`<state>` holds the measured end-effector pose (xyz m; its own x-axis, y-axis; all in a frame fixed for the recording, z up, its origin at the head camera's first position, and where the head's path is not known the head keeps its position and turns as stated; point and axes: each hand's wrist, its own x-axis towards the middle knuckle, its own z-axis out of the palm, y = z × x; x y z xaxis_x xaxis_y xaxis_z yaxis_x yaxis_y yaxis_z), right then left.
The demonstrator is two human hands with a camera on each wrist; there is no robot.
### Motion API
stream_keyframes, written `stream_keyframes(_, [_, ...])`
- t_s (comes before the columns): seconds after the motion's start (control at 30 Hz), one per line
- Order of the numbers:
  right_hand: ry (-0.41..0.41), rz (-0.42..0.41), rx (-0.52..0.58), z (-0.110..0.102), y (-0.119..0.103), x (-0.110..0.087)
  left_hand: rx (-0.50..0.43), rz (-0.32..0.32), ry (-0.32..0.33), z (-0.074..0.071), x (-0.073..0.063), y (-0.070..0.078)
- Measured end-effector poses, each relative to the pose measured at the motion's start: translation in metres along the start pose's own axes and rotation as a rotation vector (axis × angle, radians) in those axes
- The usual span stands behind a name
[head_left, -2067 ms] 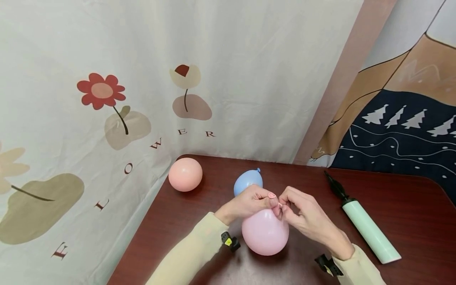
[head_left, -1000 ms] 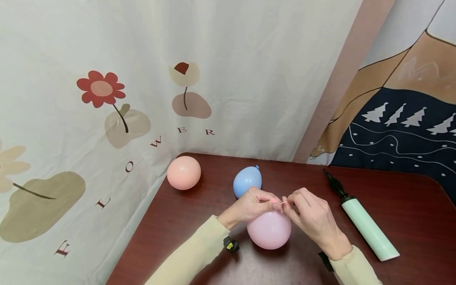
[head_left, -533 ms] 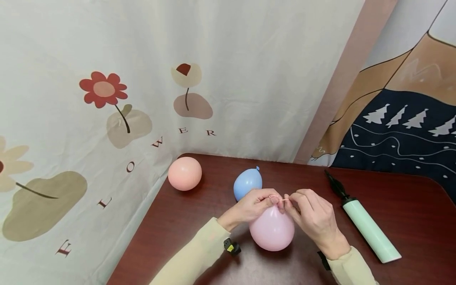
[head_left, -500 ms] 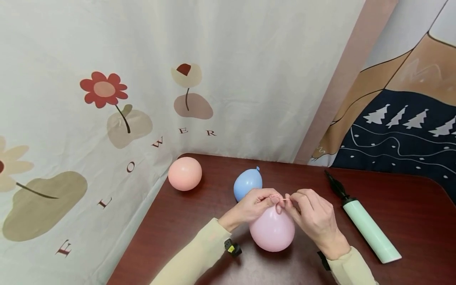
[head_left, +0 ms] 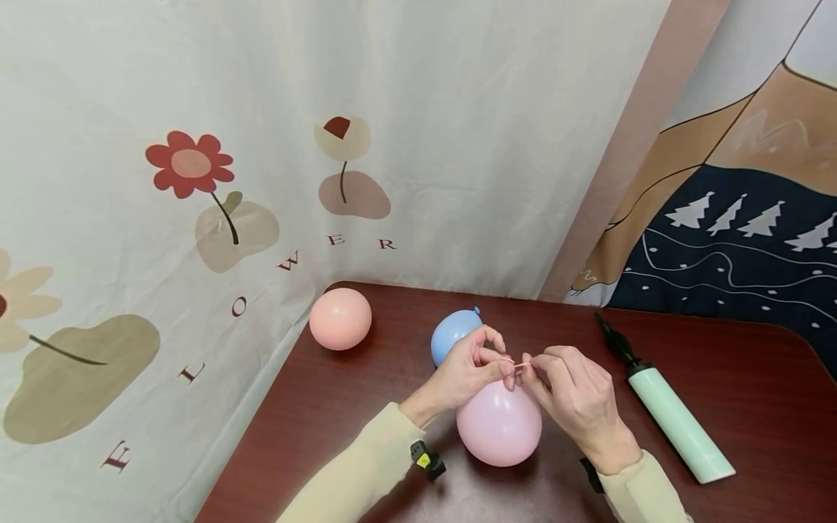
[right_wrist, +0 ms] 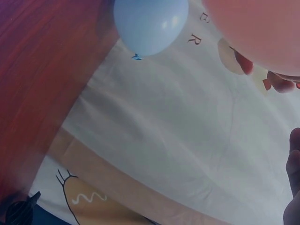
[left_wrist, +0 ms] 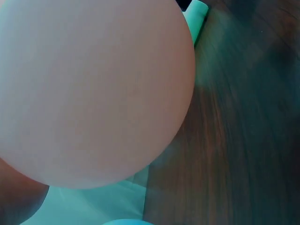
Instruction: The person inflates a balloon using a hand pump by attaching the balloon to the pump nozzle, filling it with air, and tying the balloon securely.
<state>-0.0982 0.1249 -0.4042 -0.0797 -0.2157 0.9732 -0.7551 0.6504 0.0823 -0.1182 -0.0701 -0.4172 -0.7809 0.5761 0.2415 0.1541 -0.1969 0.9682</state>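
Note:
A pink inflated balloon hangs beneath both hands, its neck at the top. At that neck, the left hand pinches with thumb and fingers; its index finger is lifted and bent. The right hand pinches a thin pink strand that stretches between the two hands' fingertips. Whether this strand is the balloon's neck or a separate string, I cannot tell. In the left wrist view the pink balloon covers most of the picture and hides the fingers' work. The right wrist view has its underside at the upper right, with fingertips beside it.
Behind the left hand lies a blue tied balloon. A peach balloon sits at the table's far left corner. To the right lies a mint-green hand pump with a black nozzle. Printed curtains hang behind the brown table.
The hands and pink balloon have shifted slightly right over two seconds. The strand between the fingertips has become longer. The left index finger has just lifted, and the loop seen there no longer shows.

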Motion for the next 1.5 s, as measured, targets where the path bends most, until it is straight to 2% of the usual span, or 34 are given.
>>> stream_keyframes(0.2, [0.008,-0.012,0.003,0.000,0.000,0.003,0.089,-0.060,0.035,0.002,0.000,0.002])
stream_keyframes(0.37, [-0.010,-0.014,0.012,0.000,-0.001,0.005,0.184,-0.050,0.030,0.001,-0.001,0.002])
stream_keyframes(0.53, [-0.067,0.014,0.032,-0.002,-0.001,0.003,0.234,-0.031,-0.013,-0.004,-0.002,0.003])
stream_keyframes(0.63, [-0.097,0.036,0.048,-0.002,0.000,0.003,0.238,-0.050,-0.053,-0.008,-0.003,0.004])
stream_keyframes(0.83, [-0.130,0.065,0.062,-0.002,0.003,0.001,0.309,-0.101,-0.123,-0.013,-0.004,0.008])
stream_keyframes(1.0, [-0.170,0.091,0.053,-0.004,0.005,-0.003,0.335,-0.092,-0.155,-0.016,-0.003,0.007])
stream_keyframes(1.13, [-0.220,0.140,0.059,-0.004,0.006,-0.007,0.264,-0.063,-0.146,-0.014,-0.003,0.006])
stream_keyframes(1.37, [-0.293,0.284,0.133,-0.002,0.005,-0.011,-0.035,-0.046,-0.094,-0.006,-0.002,0.002])
stream_keyframes(1.5, [-0.351,0.374,0.219,-0.004,0.003,-0.009,-0.114,-0.031,-0.106,-0.004,-0.002,0.000])
